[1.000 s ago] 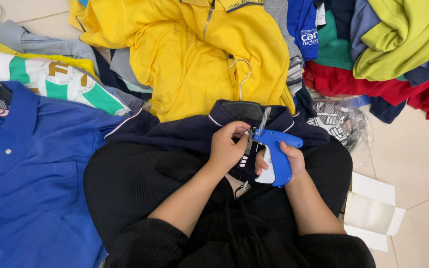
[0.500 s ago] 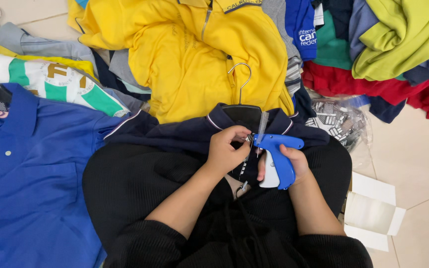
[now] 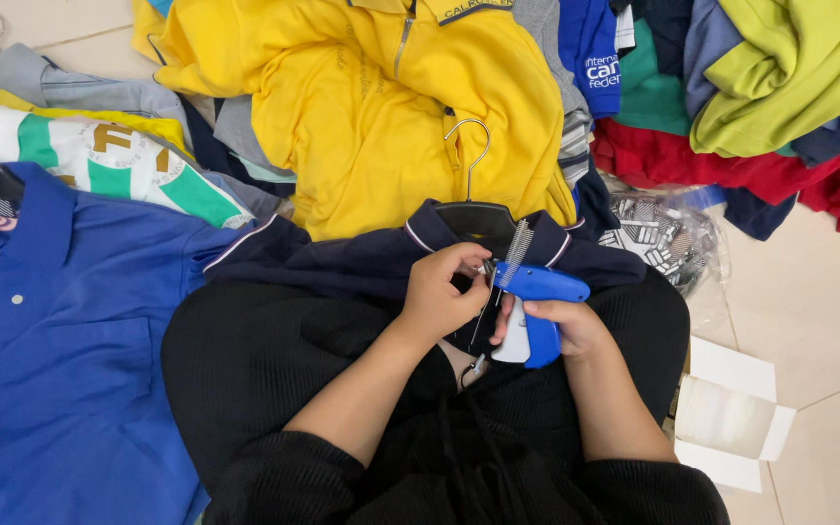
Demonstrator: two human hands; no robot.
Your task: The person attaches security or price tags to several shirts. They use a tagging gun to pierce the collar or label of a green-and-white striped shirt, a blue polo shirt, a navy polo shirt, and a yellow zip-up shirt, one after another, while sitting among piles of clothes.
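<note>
A navy polo shirt (image 3: 362, 258) on a black hanger (image 3: 473, 209) lies across my lap. My right hand (image 3: 561, 326) grips a blue tagging gun (image 3: 537, 297), its needle pointing left at the shirt's collar. My left hand (image 3: 444, 292) pinches the collar fabric and a small tag right at the needle tip. A strip of clear plastic fasteners (image 3: 515, 243) stands up from the gun. The two hands nearly touch.
A yellow zip jacket (image 3: 391, 107) lies just beyond the hanger. A blue polo (image 3: 41, 340) covers the floor at left, with a white and green shirt (image 3: 99, 160) behind it. Red and lime garments (image 3: 770, 107) pile at right. An open white box (image 3: 731, 418) sits on the tiles.
The tagging gun and both hands have shifted slightly up toward the collar. My left hand has closed tighter on the fabric at the needle.
</note>
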